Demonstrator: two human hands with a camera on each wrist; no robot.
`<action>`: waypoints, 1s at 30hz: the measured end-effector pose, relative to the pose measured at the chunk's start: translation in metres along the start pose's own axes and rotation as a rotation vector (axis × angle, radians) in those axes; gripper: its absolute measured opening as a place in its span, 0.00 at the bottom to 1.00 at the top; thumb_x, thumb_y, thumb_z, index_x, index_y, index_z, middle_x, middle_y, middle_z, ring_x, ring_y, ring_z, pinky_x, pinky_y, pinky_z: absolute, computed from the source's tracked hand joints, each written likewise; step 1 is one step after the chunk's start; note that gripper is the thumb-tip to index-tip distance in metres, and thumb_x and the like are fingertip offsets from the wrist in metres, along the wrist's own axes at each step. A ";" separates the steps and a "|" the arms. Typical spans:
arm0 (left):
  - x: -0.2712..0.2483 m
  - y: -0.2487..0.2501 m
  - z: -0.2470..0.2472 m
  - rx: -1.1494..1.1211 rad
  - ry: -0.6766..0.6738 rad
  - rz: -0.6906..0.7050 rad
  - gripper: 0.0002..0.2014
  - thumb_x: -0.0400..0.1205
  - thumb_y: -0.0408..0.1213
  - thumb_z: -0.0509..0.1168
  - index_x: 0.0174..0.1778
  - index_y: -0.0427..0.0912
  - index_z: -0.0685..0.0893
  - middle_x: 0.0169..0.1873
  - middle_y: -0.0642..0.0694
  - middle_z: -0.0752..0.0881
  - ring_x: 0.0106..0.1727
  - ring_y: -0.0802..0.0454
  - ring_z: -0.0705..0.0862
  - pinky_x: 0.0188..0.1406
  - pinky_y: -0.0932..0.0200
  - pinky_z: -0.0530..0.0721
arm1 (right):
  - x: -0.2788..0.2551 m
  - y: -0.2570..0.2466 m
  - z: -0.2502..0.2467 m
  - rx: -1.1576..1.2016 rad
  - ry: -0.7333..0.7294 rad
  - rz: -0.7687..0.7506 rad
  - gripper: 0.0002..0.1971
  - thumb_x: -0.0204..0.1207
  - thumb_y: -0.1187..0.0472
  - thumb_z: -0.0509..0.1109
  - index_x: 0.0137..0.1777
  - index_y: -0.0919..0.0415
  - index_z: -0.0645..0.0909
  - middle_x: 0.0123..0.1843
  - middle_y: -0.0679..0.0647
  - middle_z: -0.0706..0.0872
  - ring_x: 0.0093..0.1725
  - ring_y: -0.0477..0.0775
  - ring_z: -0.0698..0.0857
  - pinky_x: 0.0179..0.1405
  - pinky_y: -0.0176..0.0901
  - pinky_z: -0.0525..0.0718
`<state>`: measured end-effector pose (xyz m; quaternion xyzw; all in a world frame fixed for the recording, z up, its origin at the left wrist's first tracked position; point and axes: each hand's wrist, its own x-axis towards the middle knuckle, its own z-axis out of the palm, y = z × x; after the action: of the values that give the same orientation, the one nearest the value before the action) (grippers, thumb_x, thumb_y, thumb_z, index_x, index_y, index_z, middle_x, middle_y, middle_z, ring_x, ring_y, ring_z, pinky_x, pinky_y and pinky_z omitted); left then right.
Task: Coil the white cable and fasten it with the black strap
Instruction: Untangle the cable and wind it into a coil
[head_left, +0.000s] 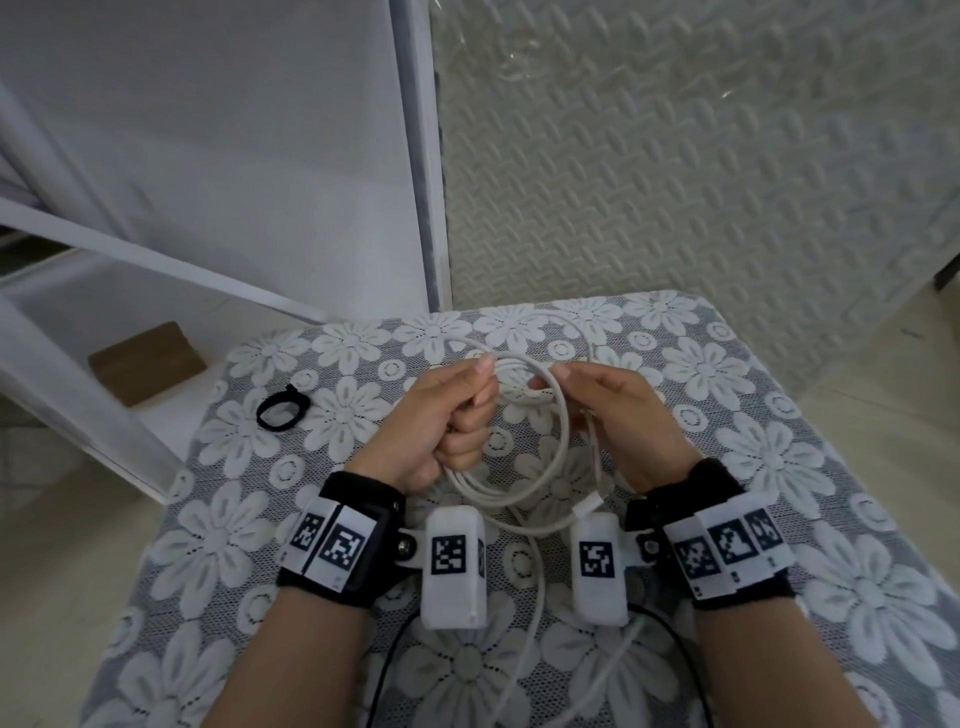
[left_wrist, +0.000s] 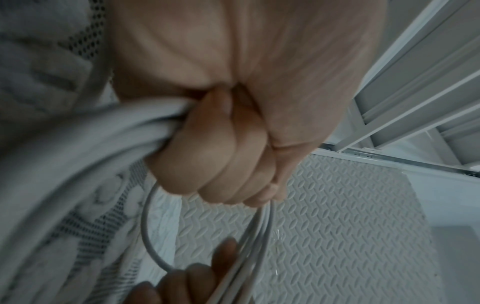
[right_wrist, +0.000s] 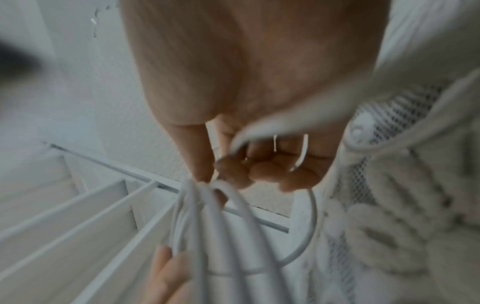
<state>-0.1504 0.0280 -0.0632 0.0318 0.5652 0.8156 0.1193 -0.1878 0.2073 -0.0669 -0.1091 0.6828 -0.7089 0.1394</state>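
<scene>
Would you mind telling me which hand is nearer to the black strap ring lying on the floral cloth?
Left. The left hand grips the white cable just right of the black strap ring; the right hand is farther right.

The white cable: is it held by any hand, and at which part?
Yes. The left hand grips the white cable coil on its left side; the right hand pinches the loops on the right side.

Left hand (left_wrist: 233, 131) grips bundled white cable (left_wrist: 85, 139) — loops trail toward other fingers (left_wrist: 200, 275).
</scene>
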 end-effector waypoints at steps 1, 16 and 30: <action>0.000 -0.001 -0.001 0.011 0.000 0.000 0.17 0.81 0.47 0.57 0.27 0.44 0.70 0.15 0.55 0.61 0.11 0.63 0.56 0.14 0.77 0.56 | 0.000 0.000 0.000 0.048 0.030 -0.017 0.11 0.79 0.62 0.65 0.40 0.60 0.88 0.32 0.59 0.83 0.33 0.55 0.78 0.39 0.43 0.79; -0.006 0.013 -0.016 -0.251 0.087 0.062 0.18 0.80 0.47 0.55 0.24 0.46 0.72 0.13 0.57 0.62 0.11 0.65 0.53 0.13 0.79 0.56 | 0.014 0.014 -0.035 0.300 0.687 0.084 0.07 0.81 0.67 0.62 0.45 0.67 0.82 0.19 0.52 0.83 0.16 0.46 0.76 0.19 0.38 0.78; 0.002 0.004 -0.015 -0.263 0.040 0.069 0.17 0.82 0.47 0.54 0.27 0.46 0.71 0.14 0.58 0.63 0.10 0.66 0.59 0.14 0.76 0.52 | 0.007 -0.005 -0.022 0.172 0.555 -0.415 0.09 0.78 0.73 0.64 0.51 0.66 0.85 0.45 0.52 0.92 0.53 0.52 0.89 0.58 0.43 0.85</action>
<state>-0.1554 0.0132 -0.0654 0.0189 0.4545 0.8867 0.0832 -0.2024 0.2259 -0.0628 -0.0367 0.5958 -0.7796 -0.1896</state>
